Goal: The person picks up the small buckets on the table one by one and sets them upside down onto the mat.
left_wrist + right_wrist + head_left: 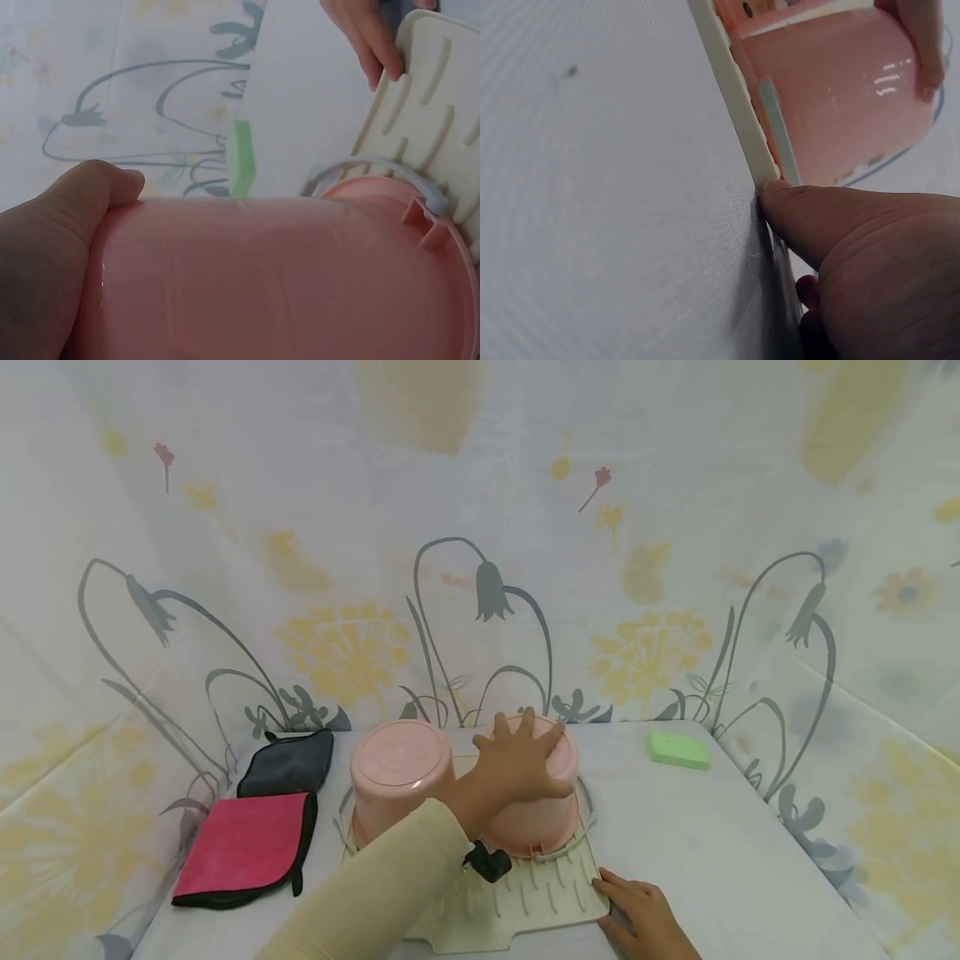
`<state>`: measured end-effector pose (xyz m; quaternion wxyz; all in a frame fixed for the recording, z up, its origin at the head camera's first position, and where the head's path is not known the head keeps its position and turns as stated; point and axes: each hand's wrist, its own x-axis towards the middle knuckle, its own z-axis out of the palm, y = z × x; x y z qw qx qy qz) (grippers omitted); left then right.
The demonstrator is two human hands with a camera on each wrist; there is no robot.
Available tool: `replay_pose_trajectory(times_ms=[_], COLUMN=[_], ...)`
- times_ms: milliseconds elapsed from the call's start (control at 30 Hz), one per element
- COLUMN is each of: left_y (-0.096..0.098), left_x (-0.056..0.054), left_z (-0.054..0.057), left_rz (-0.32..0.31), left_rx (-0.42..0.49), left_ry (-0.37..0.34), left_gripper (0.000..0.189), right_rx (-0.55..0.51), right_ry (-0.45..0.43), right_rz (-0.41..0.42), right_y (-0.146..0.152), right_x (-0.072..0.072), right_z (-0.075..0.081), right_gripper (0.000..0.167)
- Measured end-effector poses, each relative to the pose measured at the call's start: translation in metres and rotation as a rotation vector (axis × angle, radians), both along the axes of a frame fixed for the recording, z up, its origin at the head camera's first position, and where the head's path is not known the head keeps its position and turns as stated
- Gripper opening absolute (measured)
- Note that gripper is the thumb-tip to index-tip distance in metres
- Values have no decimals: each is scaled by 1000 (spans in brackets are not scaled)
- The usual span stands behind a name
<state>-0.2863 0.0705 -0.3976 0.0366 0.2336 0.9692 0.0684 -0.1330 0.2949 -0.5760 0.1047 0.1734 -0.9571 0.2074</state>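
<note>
Two pink buckets stand upside down side by side on a cream ribbed drainboard (480, 914). My left hand (513, 764) lies over the upturned base of the right bucket (528, 827), fingers spread wide across it. In the left wrist view, its thumb rests along the base's edge. The left bucket (401, 756) is partly behind my left forearm. My right hand (641, 918) pinches the drainboard's near right edge, with the thumb on one face, as the right wrist view shows. A pale handle (367, 166) loops beside the right bucket's rim.
A light green sponge-like block (678, 750) lies at the back right of the white-covered table. To the left are a pink pouch (243, 847) with black edging and a dark pouch (288, 764) behind it. A flower-printed curtain (480, 527) hangs behind the table.
</note>
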Motion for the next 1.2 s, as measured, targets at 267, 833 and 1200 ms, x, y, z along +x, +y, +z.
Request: replay_pose_trajectory(times_ms=[267,833,1200], left_y=[-2,-13,-31], left_x=[-6,-5,-5], left_z=[-6,-14,-19], left_rz=[-7,-20,-89], left_rx=[17,100,111], left_ry=[3,45,85], left_gripper=[86,75,77], right_rx=[-1,0,11], right_ry=[-3,-34,-44], right_rz=[2,-8,-26], right_y=[0,-3,-4], right_x=[-1,0,1], right_z=[0,1,2], right_gripper=[48,49,49])
